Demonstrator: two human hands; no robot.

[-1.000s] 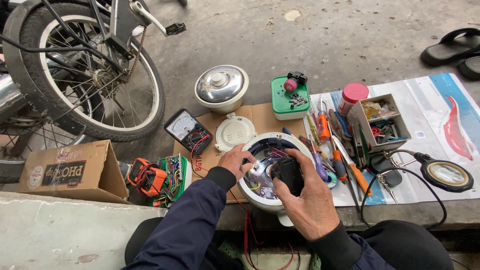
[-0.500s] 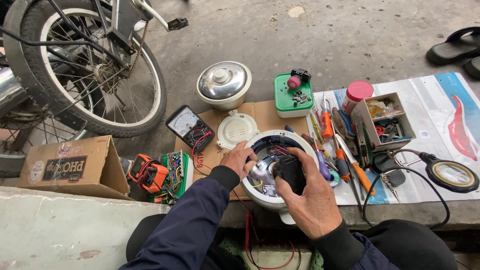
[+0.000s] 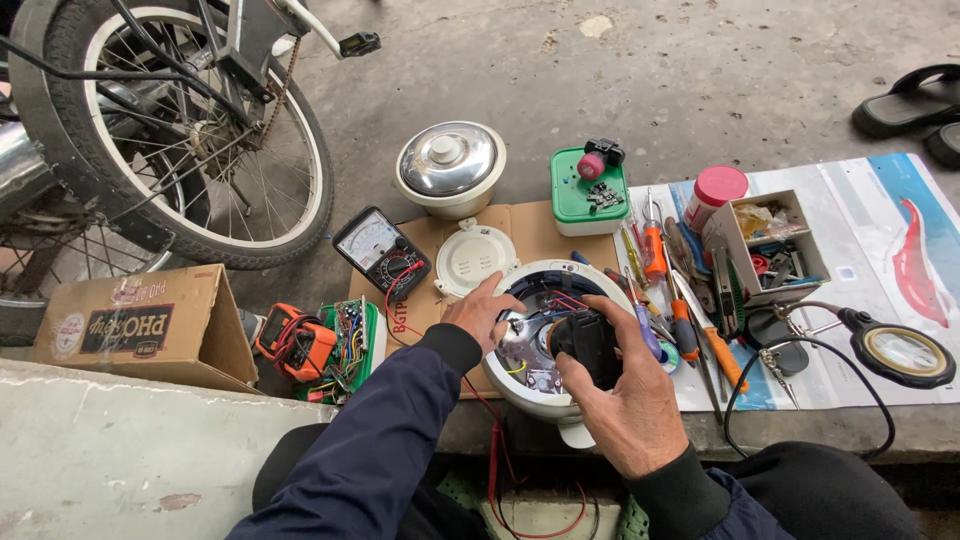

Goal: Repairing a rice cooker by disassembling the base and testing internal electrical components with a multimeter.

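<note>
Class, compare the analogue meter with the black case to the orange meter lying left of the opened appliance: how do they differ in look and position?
The black meter shows a wide pale dial face; the orange meter shows none from here. The black meter lies on the cardboard sheet, apart from other gear; the orange meter sits lower left, against a green circuit board. Both lie left of the left hand, and neither is touched.

A white cooker base [image 3: 520, 385] with red wires inside, green box [image 3: 588, 195], orange-handled screwdrivers [image 3: 652, 250].
</note>
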